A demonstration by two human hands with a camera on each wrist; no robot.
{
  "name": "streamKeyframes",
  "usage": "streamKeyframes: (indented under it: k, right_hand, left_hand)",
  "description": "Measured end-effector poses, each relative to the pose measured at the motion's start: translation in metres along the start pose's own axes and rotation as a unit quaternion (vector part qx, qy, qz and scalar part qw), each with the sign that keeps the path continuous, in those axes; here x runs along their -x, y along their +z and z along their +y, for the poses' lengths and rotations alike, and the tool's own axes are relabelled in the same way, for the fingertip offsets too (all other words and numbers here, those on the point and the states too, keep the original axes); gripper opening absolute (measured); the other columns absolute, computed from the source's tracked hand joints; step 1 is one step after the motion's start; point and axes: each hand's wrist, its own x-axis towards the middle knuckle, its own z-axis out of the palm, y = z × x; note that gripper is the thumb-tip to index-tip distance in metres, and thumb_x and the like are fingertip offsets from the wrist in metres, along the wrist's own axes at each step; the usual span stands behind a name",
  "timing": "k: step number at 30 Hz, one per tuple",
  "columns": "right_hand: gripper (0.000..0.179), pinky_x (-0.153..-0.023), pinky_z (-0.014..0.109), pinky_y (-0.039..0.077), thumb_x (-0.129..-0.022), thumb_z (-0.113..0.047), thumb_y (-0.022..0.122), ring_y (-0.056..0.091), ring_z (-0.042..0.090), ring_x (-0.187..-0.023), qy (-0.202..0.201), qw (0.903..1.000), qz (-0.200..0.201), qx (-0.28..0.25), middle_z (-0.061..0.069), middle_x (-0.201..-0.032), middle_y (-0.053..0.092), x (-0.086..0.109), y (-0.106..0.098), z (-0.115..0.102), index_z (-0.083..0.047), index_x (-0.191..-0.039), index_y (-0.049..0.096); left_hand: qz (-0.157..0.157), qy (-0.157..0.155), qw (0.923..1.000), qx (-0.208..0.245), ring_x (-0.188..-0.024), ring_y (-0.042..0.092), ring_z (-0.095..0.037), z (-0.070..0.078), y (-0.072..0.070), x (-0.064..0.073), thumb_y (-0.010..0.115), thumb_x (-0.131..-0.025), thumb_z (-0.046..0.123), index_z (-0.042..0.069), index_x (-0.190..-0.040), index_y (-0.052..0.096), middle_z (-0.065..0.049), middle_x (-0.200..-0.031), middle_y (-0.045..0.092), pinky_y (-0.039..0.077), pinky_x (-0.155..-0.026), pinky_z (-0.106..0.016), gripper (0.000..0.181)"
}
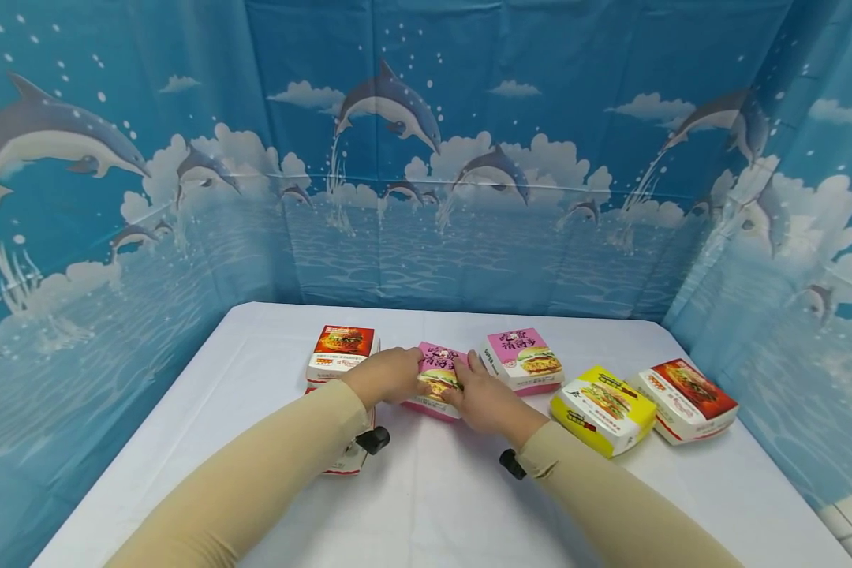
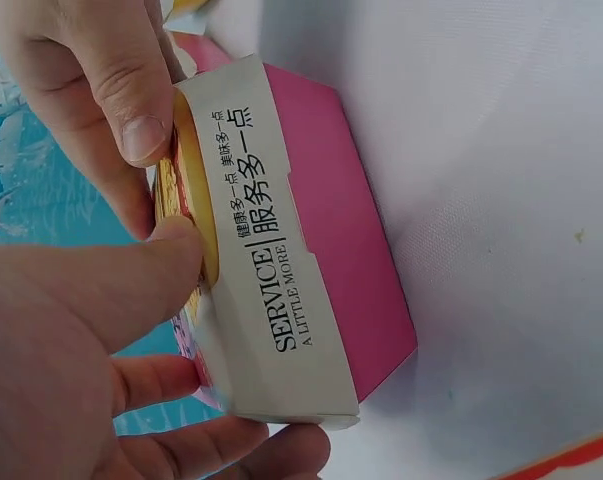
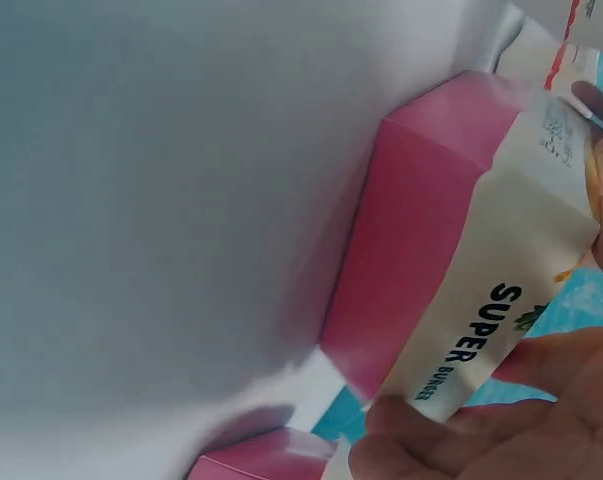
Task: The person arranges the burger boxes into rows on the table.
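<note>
A pink-and-white burger box (image 1: pixel 442 359) sits on the white table between both hands, a burger picture on its lid. My left hand (image 1: pixel 390 375) grips its left side; in the left wrist view, the left thumb (image 2: pixel 151 280) lies on the lid edge and the fingers bend along the side. From the right, my right hand (image 1: pixel 493 402) holds the same box, thumb on top. The right wrist view shows right fingers (image 3: pixel 421 440) curled at the corner of the side printed "SUPER BURGER". The box's pink base meets the tablecloth.
Another pink burger box (image 1: pixel 525 355) stands just right of the right hand. Beyond it are a yellow box (image 1: pixel 606 410) and a red-and-white box (image 1: pixel 689 398). At left, a red-and-white box (image 1: pixel 341 347) stands behind another box (image 1: pixel 348 461), mostly covered by the left forearm. A dolphin-print curtain (image 1: pixel 426 237) surrounds the table.
</note>
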Motion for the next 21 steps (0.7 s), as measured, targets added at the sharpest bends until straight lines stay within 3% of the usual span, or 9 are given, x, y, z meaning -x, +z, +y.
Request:
streamKeyframes:
  k: [5,10,16,21]
  right_hand:
    - [0.076,-0.127,0.062,0.027,-0.108,-0.049,0.054,0.021,0.043,-0.161,0.011,0.9994,-0.007,-0.031,0.022,-0.176,0.013,-0.008,-0.002,0.004,-0.013,-0.169,0.023]
    - [0.073,-0.130,0.059,0.023,-0.110,-0.047,0.051,0.021,0.039,-0.162,0.012,0.9993,-0.009,-0.033,0.019,-0.175,0.020,-0.015,-0.004,0.005,-0.017,-0.169,0.021]
    - [0.069,-0.132,0.054,0.020,-0.111,-0.043,0.049,0.021,0.034,-0.163,0.003,0.9993,-0.010,-0.036,0.016,-0.174,0.025,-0.022,-0.005,0.007,-0.017,-0.169,0.022]
    - [0.069,-0.132,0.054,0.022,-0.111,-0.043,0.049,0.023,0.034,-0.162,0.004,0.9991,-0.016,-0.041,0.014,-0.174,0.026,-0.026,-0.005,0.008,-0.018,-0.169,0.021]
  left_hand:
    - [0.007,-0.002,1.0000,0.006,-0.132,0.063,-0.027,-0.002,0.000,-0.002,0.068,-0.100,0.049,0.007,-0.156,0.047,-0.014,-0.147,0.064,0.048,-0.118,-0.047,0.073]
    - [0.004,-0.009,0.9999,0.006,-0.141,0.058,-0.029,-0.003,-0.001,-0.008,0.065,-0.103,0.045,0.005,-0.161,0.039,-0.015,-0.155,0.058,0.044,-0.121,-0.047,0.076]
    - [-0.001,-0.013,0.9999,-0.004,-0.138,0.061,-0.029,-0.004,-0.005,-0.011,0.067,-0.103,0.042,0.001,-0.158,0.041,-0.015,-0.153,0.059,0.046,-0.120,-0.046,0.074]
    - [0.001,-0.024,0.9995,0.019,-0.136,0.061,-0.029,-0.005,-0.004,-0.011,0.068,-0.102,0.042,0.001,-0.159,0.040,-0.017,-0.153,0.059,0.046,-0.119,-0.047,0.075]
